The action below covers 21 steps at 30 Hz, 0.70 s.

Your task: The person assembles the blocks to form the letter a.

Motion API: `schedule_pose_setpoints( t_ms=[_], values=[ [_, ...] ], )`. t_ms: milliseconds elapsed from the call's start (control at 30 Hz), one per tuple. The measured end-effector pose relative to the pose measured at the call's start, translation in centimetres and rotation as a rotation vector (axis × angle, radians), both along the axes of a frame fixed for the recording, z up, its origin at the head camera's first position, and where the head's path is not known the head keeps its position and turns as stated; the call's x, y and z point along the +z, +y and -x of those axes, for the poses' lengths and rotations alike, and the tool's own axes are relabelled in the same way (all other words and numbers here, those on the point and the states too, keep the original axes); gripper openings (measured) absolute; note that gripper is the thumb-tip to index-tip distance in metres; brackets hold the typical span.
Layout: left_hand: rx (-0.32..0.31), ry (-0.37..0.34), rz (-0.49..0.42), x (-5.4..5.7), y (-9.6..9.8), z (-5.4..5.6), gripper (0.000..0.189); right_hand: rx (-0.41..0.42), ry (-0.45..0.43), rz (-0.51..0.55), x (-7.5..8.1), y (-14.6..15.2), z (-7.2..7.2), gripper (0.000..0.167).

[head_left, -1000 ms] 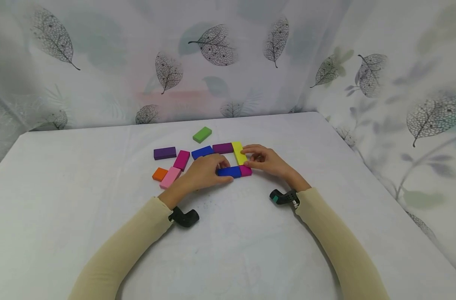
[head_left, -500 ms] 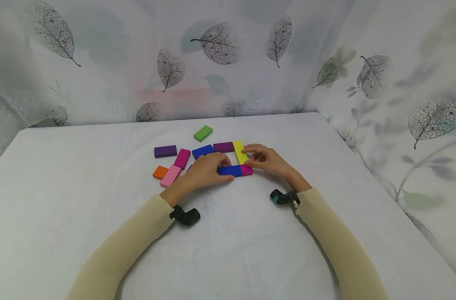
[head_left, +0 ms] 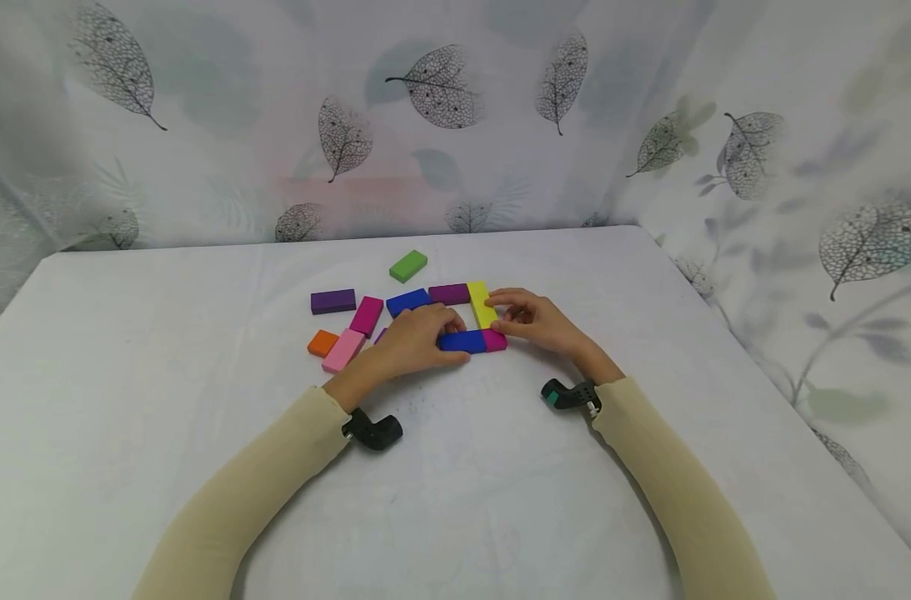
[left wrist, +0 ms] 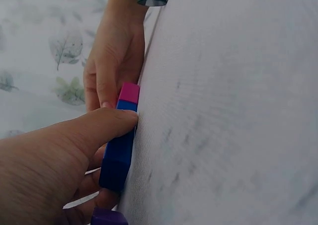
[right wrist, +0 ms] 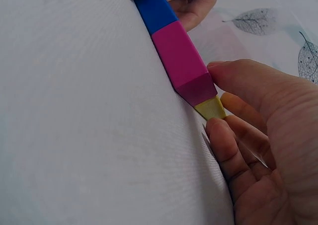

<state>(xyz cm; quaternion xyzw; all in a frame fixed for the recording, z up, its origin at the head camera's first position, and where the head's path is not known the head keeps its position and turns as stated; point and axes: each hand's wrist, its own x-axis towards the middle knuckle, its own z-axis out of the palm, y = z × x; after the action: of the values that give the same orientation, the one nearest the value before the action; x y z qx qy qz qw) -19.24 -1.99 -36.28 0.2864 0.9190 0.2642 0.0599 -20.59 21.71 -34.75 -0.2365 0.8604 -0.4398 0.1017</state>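
Observation:
My left hand pinches a blue block, thumb on the near side and fingers behind it; the left wrist view shows the thumb pressed over its edge. End to end with that block lies a magenta block. A yellow block runs back from the magenta one. My right hand holds the yellow block, its thumb at the corner by the magenta block and its fingers curled along the right side. Further back, a plum block and a second blue block continue the outline.
To the left lie a dark purple block, a crimson block, a pink block and an orange block. One green block sits farther back. The white-covered table meets a leaf-patterned curtain behind.

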Motion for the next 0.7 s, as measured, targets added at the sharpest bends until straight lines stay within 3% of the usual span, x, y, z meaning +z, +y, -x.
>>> schedule_pose_setpoints(
  t_ms=[700],
  values=[
    [-0.026,-0.074,0.008,0.9,-1.3,-0.4,0.047,-0.017,0.016,0.028,0.2,-0.9,-0.6,0.048]
  ],
)
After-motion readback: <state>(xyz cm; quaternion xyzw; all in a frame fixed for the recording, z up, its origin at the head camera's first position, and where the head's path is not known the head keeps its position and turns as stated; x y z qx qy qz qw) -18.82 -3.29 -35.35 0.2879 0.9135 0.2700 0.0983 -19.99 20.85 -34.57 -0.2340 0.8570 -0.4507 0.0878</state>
